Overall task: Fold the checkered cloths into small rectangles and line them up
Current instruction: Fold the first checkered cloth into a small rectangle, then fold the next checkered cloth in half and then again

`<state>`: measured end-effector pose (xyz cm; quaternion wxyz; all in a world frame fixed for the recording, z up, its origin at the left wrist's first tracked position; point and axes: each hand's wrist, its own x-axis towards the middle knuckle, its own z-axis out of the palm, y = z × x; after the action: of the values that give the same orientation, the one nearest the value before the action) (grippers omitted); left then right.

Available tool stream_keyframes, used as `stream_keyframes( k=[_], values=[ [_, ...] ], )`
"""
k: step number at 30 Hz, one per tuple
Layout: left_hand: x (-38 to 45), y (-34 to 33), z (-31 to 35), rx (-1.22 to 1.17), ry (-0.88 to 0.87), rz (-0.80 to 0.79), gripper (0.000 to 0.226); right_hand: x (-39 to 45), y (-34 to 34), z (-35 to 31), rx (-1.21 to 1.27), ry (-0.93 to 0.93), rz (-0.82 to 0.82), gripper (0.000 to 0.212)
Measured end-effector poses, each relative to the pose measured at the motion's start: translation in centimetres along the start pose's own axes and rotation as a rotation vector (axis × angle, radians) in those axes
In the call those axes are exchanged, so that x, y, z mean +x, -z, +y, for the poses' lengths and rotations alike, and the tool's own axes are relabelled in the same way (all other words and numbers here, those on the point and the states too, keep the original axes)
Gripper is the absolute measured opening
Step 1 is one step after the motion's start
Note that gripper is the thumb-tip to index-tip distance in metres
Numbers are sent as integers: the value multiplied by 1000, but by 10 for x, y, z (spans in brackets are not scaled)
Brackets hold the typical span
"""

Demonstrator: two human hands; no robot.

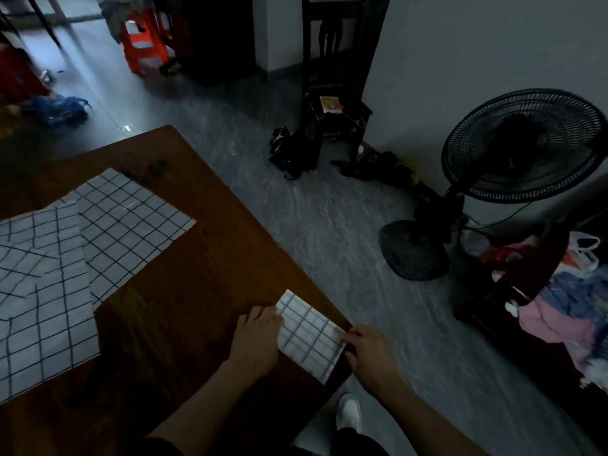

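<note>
A small folded checkered cloth [309,334], white with dark grid lines, lies at the right edge of the brown wooden table [184,291]. My left hand [256,337] rests on its left side with fingers curled onto the cloth. On its right side, the fingertips of my right hand [368,352] pinch the edge. Larger unfolded checkered cloths [128,225] lie spread and overlapping on the table's left part, one [39,284] reaching the left border of the view.
A black standing fan [523,146] stands on the grey floor to the right. A dark wooden chair [332,77] is beyond the table, with bags and shoes beside it. Piled clothes [566,307] lie at right. A red stool [141,44] stands far back. My white shoe [348,413] shows below.
</note>
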<state>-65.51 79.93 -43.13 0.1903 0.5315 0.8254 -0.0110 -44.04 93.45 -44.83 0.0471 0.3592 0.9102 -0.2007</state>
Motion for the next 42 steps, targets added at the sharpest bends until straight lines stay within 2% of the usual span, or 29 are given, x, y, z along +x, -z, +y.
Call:
stream_keyframes(
  k=[4,9,14,18,25,30,34,38,42],
  values=[
    [5,13,9,-71,-15,60,48,8,23,11,66,63,6,32],
    [21,44,44,-240,-22,298,33,27,79,44,114,91,114,30],
    [49,76,97,-275,-34,458,24,26,146,99,168,82,207,36],
    [77,90,148,-280,3,403,48,10,197,150,189,101,298,35],
    [101,112,231,-306,-13,365,47,13,247,211,138,106,267,45],
    [131,123,236,-252,30,296,57,49,261,228,156,126,254,46],
    [170,131,229,-257,82,267,49,92,273,236,152,158,265,44],
    [220,143,221,-289,92,312,63,145,294,239,101,194,274,43],
    [259,165,214,-198,59,386,65,207,319,235,22,230,232,47]
  ],
)
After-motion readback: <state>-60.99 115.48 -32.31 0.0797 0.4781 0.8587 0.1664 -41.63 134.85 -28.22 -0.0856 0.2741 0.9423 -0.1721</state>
